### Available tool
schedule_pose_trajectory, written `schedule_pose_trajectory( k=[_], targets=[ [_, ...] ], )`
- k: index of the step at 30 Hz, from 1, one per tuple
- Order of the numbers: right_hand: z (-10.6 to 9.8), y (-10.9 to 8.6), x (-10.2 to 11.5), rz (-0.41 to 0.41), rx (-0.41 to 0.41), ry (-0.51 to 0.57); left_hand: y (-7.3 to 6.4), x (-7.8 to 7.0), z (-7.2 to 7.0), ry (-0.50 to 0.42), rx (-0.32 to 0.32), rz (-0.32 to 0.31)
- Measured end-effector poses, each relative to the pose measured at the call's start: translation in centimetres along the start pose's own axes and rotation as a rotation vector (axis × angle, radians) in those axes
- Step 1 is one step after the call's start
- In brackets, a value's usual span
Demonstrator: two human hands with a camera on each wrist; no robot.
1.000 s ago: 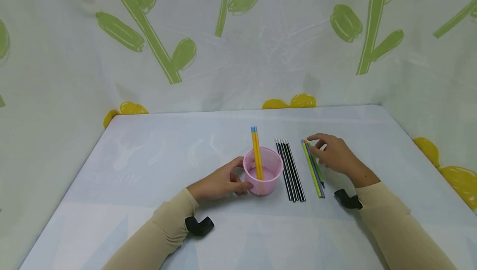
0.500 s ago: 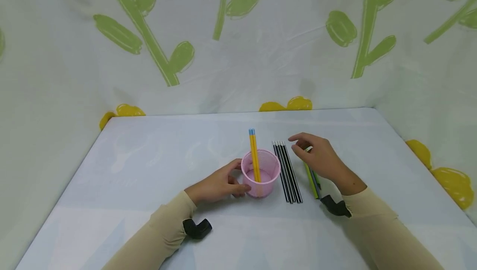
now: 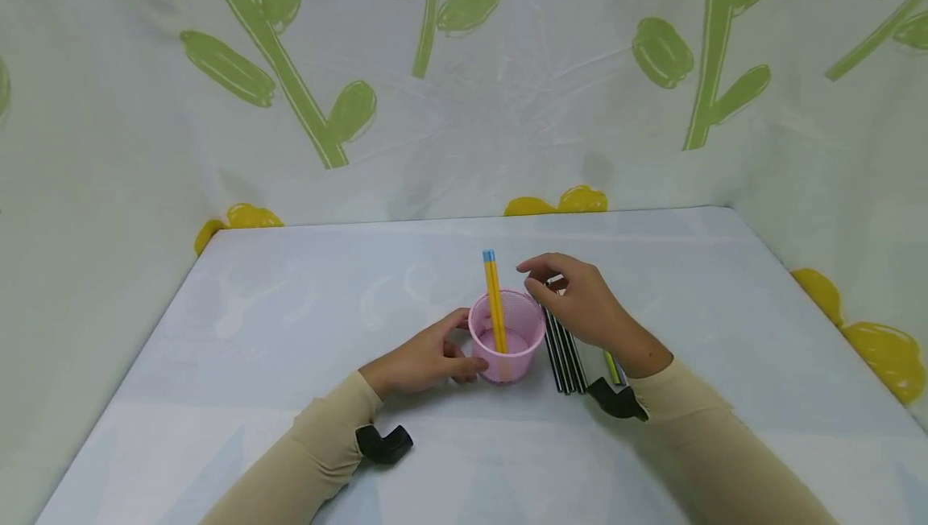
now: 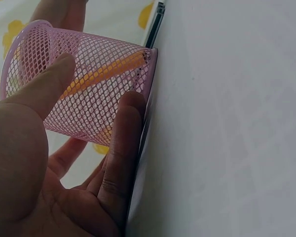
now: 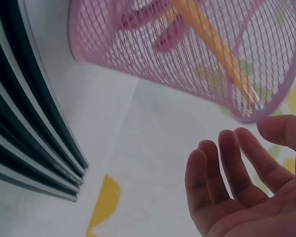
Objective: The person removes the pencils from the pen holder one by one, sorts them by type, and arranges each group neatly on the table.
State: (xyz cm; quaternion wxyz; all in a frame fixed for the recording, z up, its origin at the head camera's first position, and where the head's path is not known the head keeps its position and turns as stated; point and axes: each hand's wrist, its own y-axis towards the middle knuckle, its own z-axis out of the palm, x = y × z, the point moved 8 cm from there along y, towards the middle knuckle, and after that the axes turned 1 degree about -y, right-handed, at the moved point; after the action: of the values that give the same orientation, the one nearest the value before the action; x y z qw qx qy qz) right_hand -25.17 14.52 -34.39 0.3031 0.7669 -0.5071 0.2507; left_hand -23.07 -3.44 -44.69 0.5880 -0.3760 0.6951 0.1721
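A pink mesh pencil cup (image 3: 509, 369) stands upright on the table, with two yellow pencils (image 3: 495, 299) with blue ends leaning inside. My left hand (image 3: 420, 360) holds the cup from its left side; in the left wrist view, thumb and fingers curve round the mesh wall (image 4: 96, 84). Over the far end of several black-and-white striped pencils (image 3: 565, 360), my right hand (image 3: 583, 303) hovers with loosely bent fingers and holds nothing. The right wrist view shows this hand (image 5: 251, 197) close to the cup's rim; whether the thumb touches it I cannot tell.
Partly hidden beneath the right wrist lie green and other coloured pencils (image 3: 613, 368). The white table (image 3: 326, 267) is backed by a pale curtain (image 3: 551, 106) printed with green leaves and yellow shapes. Each sleeve carries a black wrist piece (image 3: 384, 444).
My right hand has moved left from the coloured pencils, across the black ones, towards the cup's rim. My left hand keeps its hold, and the cup stays in place.
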Motion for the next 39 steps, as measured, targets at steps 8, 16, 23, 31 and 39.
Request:
schedule_pose_trajectory(
  k=[8,16,23,31,39],
  targets=[
    [1.3,-0.3,0.3,-0.001,0.019,0.077,0.0,-0.1,0.1,0.007,0.003,0.0],
    [2.4,-0.2,-0.4,0.066,0.05,0.233,-0.1,-0.5,0.2,0.009,-0.004,0.004],
    [3.8,-0.3,-0.7,0.101,0.091,0.305,-0.2,-0.4,0.1,0.012,-0.001,-0.004],
    [4.5,-0.4,-0.7,0.128,0.136,0.33,-0.2,-0.2,0.0,0.021,0.011,0.012],
    [4.8,-0.4,-0.9,0.147,0.171,0.34,-0.1,0.0,0.0,0.025,0.017,0.002]
  ],
)
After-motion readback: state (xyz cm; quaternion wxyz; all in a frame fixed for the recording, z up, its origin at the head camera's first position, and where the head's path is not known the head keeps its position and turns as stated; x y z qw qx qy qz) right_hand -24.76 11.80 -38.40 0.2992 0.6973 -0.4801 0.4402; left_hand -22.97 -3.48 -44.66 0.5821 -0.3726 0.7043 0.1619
